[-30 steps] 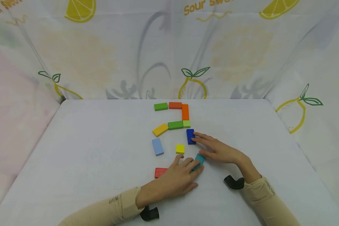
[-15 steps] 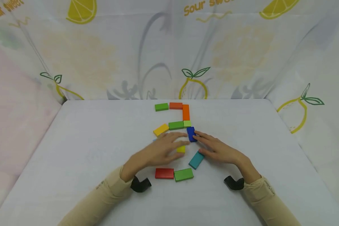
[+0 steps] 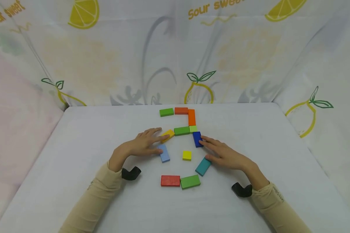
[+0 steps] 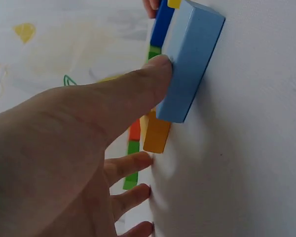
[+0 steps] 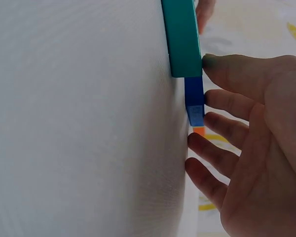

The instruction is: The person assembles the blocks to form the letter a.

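My left hand (image 3: pixel 141 144) is spread, fingers reaching out and pinching nothing. Its thumb tip meets the light blue, flat rectangular block (image 3: pixel 164 156), wooden by its look, which lies slantwise on the white cloth-covered table (image 3: pixel 110 207). My index finger reaches over the yellow-orange rectangular block (image 3: pixel 171 132); I can't tell whether it presses down.

My right hand (image 3: pixel 225 153) is also spread, the thumb at the teal rectangular block (image 3: pixel 203 167) and two fingertips at the dark blue rectangular block (image 3: pixel 196 137).

To set these well, I'd judge that small fingertip nudges serve better than lifting. I should push the light blue block low on its side, so that it slides without tipping, and steady the yellow-orange one where its end meets the long green block (image 3: pixel 182 130). My right fingers should stay light, or the dark blue block could turn away from the small lime-green block (image 3: pixel 193 128).
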The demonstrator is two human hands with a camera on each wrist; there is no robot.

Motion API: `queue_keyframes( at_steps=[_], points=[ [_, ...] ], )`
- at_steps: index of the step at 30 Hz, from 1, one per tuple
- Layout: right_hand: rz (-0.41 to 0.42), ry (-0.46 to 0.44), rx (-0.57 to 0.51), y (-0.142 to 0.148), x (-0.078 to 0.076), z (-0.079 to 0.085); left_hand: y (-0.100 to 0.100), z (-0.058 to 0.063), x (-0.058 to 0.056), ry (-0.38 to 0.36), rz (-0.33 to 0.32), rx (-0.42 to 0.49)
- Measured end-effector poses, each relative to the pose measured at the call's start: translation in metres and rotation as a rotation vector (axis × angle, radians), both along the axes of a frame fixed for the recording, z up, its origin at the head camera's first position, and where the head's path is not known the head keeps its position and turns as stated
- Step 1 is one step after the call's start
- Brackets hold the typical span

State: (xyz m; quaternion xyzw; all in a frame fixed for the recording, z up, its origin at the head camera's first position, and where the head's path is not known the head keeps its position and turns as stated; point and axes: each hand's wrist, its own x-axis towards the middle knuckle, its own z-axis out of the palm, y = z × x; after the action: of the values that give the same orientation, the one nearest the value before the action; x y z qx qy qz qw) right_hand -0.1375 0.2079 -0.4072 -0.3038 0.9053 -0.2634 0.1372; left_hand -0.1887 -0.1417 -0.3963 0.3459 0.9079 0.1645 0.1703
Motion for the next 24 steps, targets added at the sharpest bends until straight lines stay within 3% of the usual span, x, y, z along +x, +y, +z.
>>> queue_keyframes(
  at_steps=[6,14,19,24],
  points=[
    [-0.027,-0.036,-0.004,-0.001,0.002,0.000,-0.003,0.001,-0.001,-0.036,0.041,-0.074],
    [-0.024,-0.080,-0.024,-0.002,-0.006,0.007,-0.001,0.000,-0.004,-0.026,0.014,0.017],
    [-0.041,-0.120,-0.014,-0.007,-0.028,0.017,0.005,-0.007,-0.005,-0.006,0.002,0.067],
    [-0.113,-0.091,0.066,-0.020,-0.066,0.027,0.011,-0.007,-0.009,-0.012,0.024,0.114]
  ],
)
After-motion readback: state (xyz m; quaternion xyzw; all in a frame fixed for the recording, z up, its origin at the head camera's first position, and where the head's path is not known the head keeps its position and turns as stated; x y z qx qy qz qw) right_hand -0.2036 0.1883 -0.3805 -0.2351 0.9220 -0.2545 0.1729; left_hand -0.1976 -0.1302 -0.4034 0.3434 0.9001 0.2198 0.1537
